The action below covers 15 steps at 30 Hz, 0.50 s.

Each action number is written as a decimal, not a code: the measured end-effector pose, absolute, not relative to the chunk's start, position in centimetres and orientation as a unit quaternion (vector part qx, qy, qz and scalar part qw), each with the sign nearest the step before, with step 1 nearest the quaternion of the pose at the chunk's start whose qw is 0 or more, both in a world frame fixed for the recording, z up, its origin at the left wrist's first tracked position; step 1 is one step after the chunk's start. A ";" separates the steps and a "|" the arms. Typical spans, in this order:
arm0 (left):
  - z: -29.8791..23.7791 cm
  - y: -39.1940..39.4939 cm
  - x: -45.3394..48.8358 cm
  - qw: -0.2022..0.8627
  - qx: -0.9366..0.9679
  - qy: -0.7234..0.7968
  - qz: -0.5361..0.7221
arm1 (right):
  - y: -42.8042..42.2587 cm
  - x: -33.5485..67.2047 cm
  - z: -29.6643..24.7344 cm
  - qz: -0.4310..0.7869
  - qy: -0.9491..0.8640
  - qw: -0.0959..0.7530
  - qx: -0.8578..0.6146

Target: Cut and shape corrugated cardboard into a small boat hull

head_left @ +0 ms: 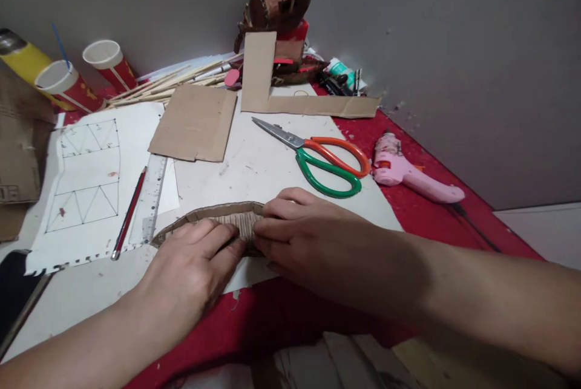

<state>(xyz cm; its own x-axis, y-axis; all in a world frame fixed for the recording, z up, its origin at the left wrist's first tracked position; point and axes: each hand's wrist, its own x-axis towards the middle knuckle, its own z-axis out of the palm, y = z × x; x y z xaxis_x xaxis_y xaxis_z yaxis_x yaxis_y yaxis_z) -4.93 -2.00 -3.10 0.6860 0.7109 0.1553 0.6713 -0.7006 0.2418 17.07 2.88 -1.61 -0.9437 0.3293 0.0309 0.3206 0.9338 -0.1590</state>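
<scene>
A curved strip of corrugated cardboard [213, 215] lies on white paper near the table's front edge, its ribbed inner layer showing. My left hand [193, 265] rests on its left part with fingers pressed down on it. My right hand [308, 238] covers its right end, fingertips pinched on the ribbed part beside my left fingers. Both hands hold the strip against the table.
Orange and green scissors [324, 156] and a pink glue gun [408, 171] lie to the right. A flat cardboard sheet [195, 123], an L-shaped piece [272, 86], a drawing sheet [86, 177], a red pencil [129, 213], a ruler [154, 195], paper cups [109, 62] and sticks [167, 83] sit behind.
</scene>
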 end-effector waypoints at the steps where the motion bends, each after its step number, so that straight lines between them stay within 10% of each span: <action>1: -3.0 -1.9 -4.9 0.085 0.915 0.377 0.116 | 2.9 16.9 -1.5 0.075 -0.983 0.025 -0.163; 15: -3.7 -2.7 -4.8 0.038 0.915 0.386 0.110 | 2.8 16.1 -1.9 0.064 -0.986 0.030 -0.154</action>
<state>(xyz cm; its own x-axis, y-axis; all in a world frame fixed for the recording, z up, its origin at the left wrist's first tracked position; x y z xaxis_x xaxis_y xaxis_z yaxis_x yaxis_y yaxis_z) -4.78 -2.72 -3.66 0.6782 0.7143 0.1727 0.6974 -0.6997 0.1551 16.10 2.77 -1.85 -0.9509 0.3071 0.0396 0.2994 0.9446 -0.1348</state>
